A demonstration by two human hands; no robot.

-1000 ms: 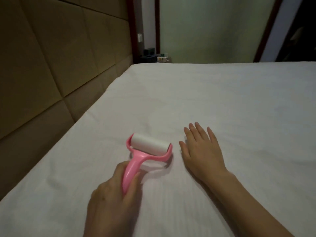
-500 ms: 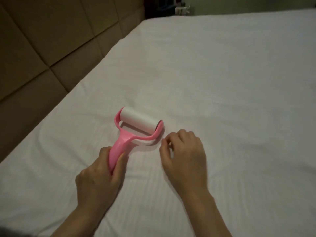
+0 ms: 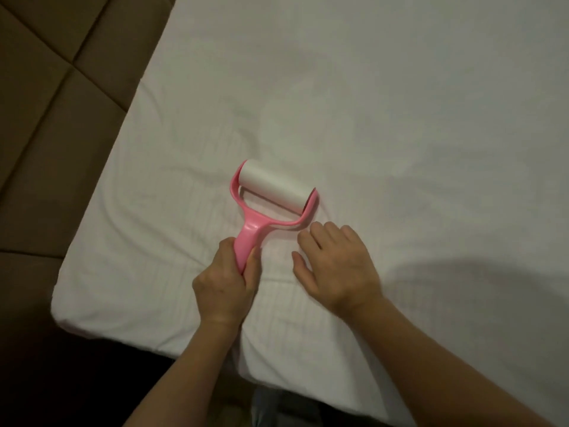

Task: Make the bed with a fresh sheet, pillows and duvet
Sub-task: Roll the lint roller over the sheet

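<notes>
Left hand: the left hand [image 3: 226, 283] has its fingers and thumb wrapped round the pink handle of the lint roller [image 3: 267, 204], gripping it low on the shaft.
Right hand: the right hand [image 3: 337, 268] lies palm down on the sheet [image 3: 400, 118], just to the right of the left hand, holding nothing; its fingers are loosely bent, their tips on the cloth close beside the right arm of the roller's fork.
Lint roller: it reaches forward from the left hand, with its white drum lying on the sheet ahead of both hands and a little tilted, the left end farther away.
Sheet: white and spread over the bed, it runs under both hands and well beyond them; small creases gather to the left of the left hand, near the corner of the mattress.
Headboard: a brown padded headboard [image 3: 61, 103] stands well to the left of the hands, along the bed's edge.
</notes>
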